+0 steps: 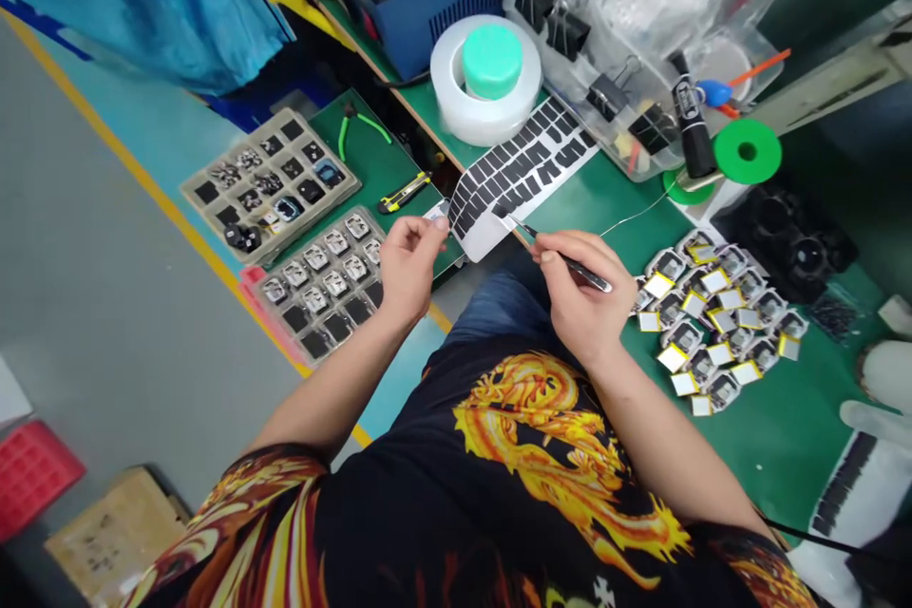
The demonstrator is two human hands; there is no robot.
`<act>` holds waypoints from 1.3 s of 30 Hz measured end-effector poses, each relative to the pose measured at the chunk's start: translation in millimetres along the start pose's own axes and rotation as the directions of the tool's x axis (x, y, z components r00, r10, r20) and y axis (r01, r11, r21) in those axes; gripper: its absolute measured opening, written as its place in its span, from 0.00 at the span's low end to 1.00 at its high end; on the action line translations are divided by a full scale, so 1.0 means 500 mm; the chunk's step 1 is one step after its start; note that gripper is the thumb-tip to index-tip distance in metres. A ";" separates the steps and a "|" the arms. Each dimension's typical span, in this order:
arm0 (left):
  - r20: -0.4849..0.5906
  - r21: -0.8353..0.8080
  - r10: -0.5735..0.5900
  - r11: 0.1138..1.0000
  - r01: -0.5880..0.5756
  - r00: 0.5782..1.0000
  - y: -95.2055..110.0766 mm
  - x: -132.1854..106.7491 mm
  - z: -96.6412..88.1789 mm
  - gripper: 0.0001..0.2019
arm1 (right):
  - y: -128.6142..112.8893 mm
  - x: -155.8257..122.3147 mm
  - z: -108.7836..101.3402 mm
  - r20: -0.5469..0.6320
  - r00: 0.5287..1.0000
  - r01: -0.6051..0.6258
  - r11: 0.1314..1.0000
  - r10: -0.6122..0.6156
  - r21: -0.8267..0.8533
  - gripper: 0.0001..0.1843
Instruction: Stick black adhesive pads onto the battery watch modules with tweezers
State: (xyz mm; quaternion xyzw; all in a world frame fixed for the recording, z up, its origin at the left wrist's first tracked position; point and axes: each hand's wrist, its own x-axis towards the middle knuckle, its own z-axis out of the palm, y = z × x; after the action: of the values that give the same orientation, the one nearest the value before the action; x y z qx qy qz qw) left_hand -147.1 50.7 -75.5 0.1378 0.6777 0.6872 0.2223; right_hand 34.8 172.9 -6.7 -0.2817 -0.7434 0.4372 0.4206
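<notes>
While the left hand [409, 268] pinches a small white scrap [436, 215] between its fingertips, the right hand [580, 296] holds tweezers [570, 256] in a narrow grip, their tip at a sheet of black pads [523, 179]. A tape roll [484, 81] and green-handled cutters [363, 128] lie beyond; a grey tray [279, 334] holds small square cells in its pockets, and more lie loose on the green mat [784, 437].

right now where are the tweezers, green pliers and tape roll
Tweezers [591, 275], head view, on the shaft
Green pliers [341, 141], head view, on a handle
Tape roll [446, 90], head view, on the rim
</notes>
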 end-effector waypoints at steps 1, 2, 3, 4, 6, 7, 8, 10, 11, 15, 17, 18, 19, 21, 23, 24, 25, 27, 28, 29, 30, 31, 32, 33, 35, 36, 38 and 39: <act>0.012 -0.123 -0.191 0.974 0.191 0.981 -0.008 -0.001 0.002 0.25 | 0.003 0.000 0.003 0.002 1.000 0.002 1.000 -0.002 0.003 0.08; 0.072 -0.213 -0.354 0.908 0.361 0.933 -0.015 -0.002 0.005 0.27 | 0.005 0.000 0.004 0.003 1.000 0.002 1.000 -0.002 0.003 0.08; 0.158 -0.264 -0.472 0.826 0.497 0.868 -0.022 -0.004 0.009 0.29 | 0.008 0.000 0.006 0.002 1.000 0.003 1.000 -0.003 -0.001 0.07; 0.239 -0.288 -0.540 0.754 0.590 0.807 -0.026 -0.005 0.013 0.30 | 0.011 0.000 0.006 0.001 1.000 0.005 1.000 -0.005 -0.006 0.07; 0.329 -0.326 -0.571 0.679 0.658 0.752 -0.032 -0.005 0.021 0.31 | 0.016 0.000 0.007 -0.006 1.000 0.013 1.000 -0.013 -0.012 0.08; 0.342 -0.351 -0.559 0.670 0.654 0.755 -0.033 -0.002 0.025 0.30 | 0.018 0.000 0.008 -0.010 1.000 0.017 1.000 -0.017 -0.011 0.08; 0.342 -0.373 -0.543 0.670 0.641 0.767 -0.033 0.003 0.029 0.30 | 0.020 0.001 0.009 -0.012 1.000 0.020 1.000 -0.020 -0.009 0.08; 0.338 -0.402 -0.527 0.669 0.626 0.780 -0.034 0.016 0.035 0.30 | 0.023 0.001 0.011 -0.008 1.000 0.024 1.000 -0.024 -0.011 0.09; 0.338 -0.408 -0.529 0.663 0.628 0.778 -0.035 0.024 0.036 0.30 | 0.025 0.001 0.012 -0.004 1.000 0.028 0.999 -0.028 -0.022 0.09; 0.321 -0.437 -0.549 0.637 0.635 0.772 -0.041 0.049 0.038 0.30 | 0.029 -0.002 0.016 0.014 0.998 0.067 0.994 -0.066 -0.087 0.10; 0.330 -0.446 -0.550 0.626 0.640 0.767 -0.043 0.052 0.039 0.29 | 0.031 -0.005 0.016 0.027 0.996 0.087 0.991 -0.085 -0.104 0.10; 0.340 -0.446 -0.550 0.620 0.646 0.763 -0.042 0.052 0.039 0.29 | 0.032 -0.007 0.016 0.036 0.995 0.094 0.990 -0.090 -0.109 0.10; 0.352 -0.444 -0.550 0.614 0.653 0.757 -0.042 0.051 0.040 0.29 | 0.032 -0.008 0.016 0.042 0.995 0.099 0.989 -0.094 -0.113 0.11; 0.369 -0.436 -0.551 0.609 0.663 0.749 -0.039 0.047 0.041 0.29 | 0.033 -0.010 0.016 0.048 0.994 0.104 0.987 -0.099 -0.120 0.11; 0.380 -0.429 -0.543 0.614 0.662 0.749 -0.036 0.045 0.043 0.29 | 0.032 -0.011 0.016 0.054 0.993 0.111 0.986 -0.105 -0.121 0.11; 0.383 -0.426 -0.536 0.620 0.658 0.753 -0.035 0.044 0.043 0.29 | 0.032 -0.011 0.017 0.056 0.993 0.113 0.986 -0.107 -0.122 0.11; 0.385 -0.425 -0.528 0.627 0.653 0.757 -0.034 0.044 0.043 0.29 | 0.032 -0.011 0.017 0.057 0.993 0.114 0.985 -0.108 -0.126 0.11; 0.385 -0.422 -0.519 0.636 0.646 0.763 -0.032 0.043 0.044 0.29 | 0.034 -0.012 0.019 0.055 0.993 0.110 0.983 -0.103 -0.146 0.11; 0.386 -0.420 -0.517 0.639 0.645 0.764 -0.031 0.043 0.044 0.29 | 0.035 -0.012 0.019 0.053 0.994 0.105 0.982 -0.097 -0.158 0.10; 0.388 -0.418 -0.516 0.640 0.645 0.764 -0.030 0.043 0.044 0.30 | 0.037 -0.013 0.020 0.052 0.994 0.099 0.981 -0.091 -0.169 0.10; 0.391 -0.416 -0.515 0.640 0.646 0.763 -0.030 0.042 0.043 0.30 | 0.038 -0.013 0.020 0.051 0.995 0.096 0.980 -0.088 -0.175 0.10; 0.395 -0.413 -0.514 0.641 0.647 0.762 -0.030 0.041 0.043 0.30 | 0.039 -0.014 0.021 0.050 0.995 0.094 0.979 -0.086 -0.178 0.10; 0.397 -0.410 -0.514 0.642 0.648 0.761 -0.029 0.040 0.043 0.30 | 0.040 -0.014 0.021 0.050 0.995 0.094 0.979 -0.086 -0.179 0.10; 0.397 -0.406 -0.516 0.644 0.649 0.760 -0.029 0.039 0.043 0.30 | 0.041 -0.014 0.021 0.052 0.995 0.095 0.979 -0.087 -0.180 0.10; 0.393 -0.399 -0.521 0.646 0.650 0.758 -0.028 0.037 0.044 0.30 | 0.041 -0.014 0.020 0.058 0.995 0.095 0.978 -0.085 -0.185 0.10; 0.391 -0.397 -0.522 0.648 0.650 0.758 -0.028 0.037 0.044 0.30 | 0.040 -0.014 0.019 0.063 0.994 0.094 0.978 -0.084 -0.185 0.10; 0.390 -0.396 -0.521 0.650 0.649 0.760 -0.028 0.036 0.044 0.30 | 0.040 -0.013 0.019 0.067 0.994 0.098 0.980 -0.088 -0.172 0.10; 0.389 -0.396 -0.520 0.651 0.648 0.761 -0.028 0.036 0.045 0.30 | 0.039 -0.012 0.018 0.067 0.993 0.103 0.982 -0.093 -0.160 0.11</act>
State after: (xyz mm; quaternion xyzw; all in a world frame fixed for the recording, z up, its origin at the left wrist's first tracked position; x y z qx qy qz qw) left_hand -149.9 78.6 -90.5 -0.0708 0.4467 0.7088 0.5414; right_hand 30.9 173.3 -29.0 -0.2652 -0.8019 0.3616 0.3948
